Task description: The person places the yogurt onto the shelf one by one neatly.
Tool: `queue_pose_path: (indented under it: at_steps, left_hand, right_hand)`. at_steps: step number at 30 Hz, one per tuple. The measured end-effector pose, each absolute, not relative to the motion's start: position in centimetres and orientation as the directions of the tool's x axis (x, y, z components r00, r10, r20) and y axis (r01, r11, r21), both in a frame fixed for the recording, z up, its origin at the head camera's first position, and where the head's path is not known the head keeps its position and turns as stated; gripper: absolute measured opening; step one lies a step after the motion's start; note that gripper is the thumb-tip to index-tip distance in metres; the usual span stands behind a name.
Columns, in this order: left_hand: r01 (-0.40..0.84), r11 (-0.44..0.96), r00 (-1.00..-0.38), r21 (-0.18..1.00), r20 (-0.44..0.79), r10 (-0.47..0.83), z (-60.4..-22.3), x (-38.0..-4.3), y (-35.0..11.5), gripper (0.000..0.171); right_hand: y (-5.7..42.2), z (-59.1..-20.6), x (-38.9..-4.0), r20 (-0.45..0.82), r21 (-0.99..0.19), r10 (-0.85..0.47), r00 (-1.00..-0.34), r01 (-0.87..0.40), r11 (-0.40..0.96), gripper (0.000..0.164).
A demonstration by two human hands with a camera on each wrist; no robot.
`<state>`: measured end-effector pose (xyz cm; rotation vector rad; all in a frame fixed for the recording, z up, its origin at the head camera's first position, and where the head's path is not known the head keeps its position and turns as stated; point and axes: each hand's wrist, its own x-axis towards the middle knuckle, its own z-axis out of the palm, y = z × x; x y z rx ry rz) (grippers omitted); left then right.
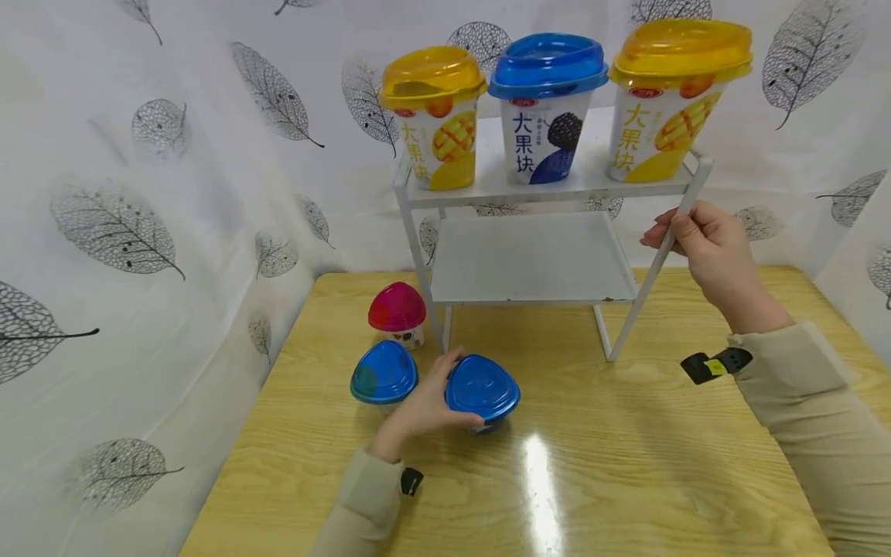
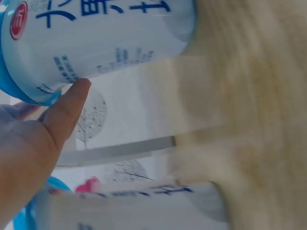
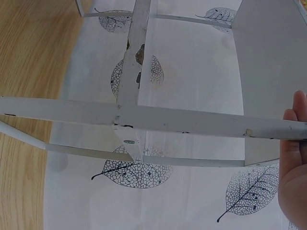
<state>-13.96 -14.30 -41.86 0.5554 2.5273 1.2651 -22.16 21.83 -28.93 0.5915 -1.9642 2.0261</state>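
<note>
My left hand (image 1: 423, 406) holds a blue-lidded yogurt cup (image 1: 483, 387) in front of the rack, its thumb along the near side. In the left wrist view that cup's white side (image 2: 115, 40) shows dark blue lettering, with a finger (image 2: 72, 108) against it. My right hand (image 1: 724, 251) grips the right front post of a white two-tier metal rack (image 1: 536, 255), thumb in front. The right wrist view shows the post (image 3: 192, 122) from close by, and the hand (image 3: 293, 177) at its right end. Part of each hand's fingers is hidden.
Another blue-lidded cup (image 1: 384, 373) and a pink-lidded cup (image 1: 397, 309) stand left of my left hand. On the rack's top tier are two yellow-lidded cups, left (image 1: 438, 116) and right (image 1: 671, 100), with a blue-lidded cup (image 1: 546, 108) between them. Leaf-patterned sheeting (image 1: 209, 209) surrounds the wooden table (image 1: 626, 464).
</note>
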Motion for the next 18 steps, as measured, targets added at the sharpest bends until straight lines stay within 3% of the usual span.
queue_pose_path:
  at_steps: [10, 18]
  left_hand:
    - [0.01, 0.312, -0.862, 0.95, -0.15, 0.484, -44.9, -14.1, -15.4, 0.102]
    - [0.099, 0.316, -0.885, 0.944, -0.062, 0.462, -46.2, -14.2, -14.4, 0.091]
  right_hand:
    - [22.0, -28.9, -22.2, 0.47, -0.882, -0.089, -0.878, -0.465, -0.076, 0.018]
    - [21.9, -29.0, -22.3, 0.458, -0.888, -0.092, -0.884, -0.451, -0.091, 0.019]
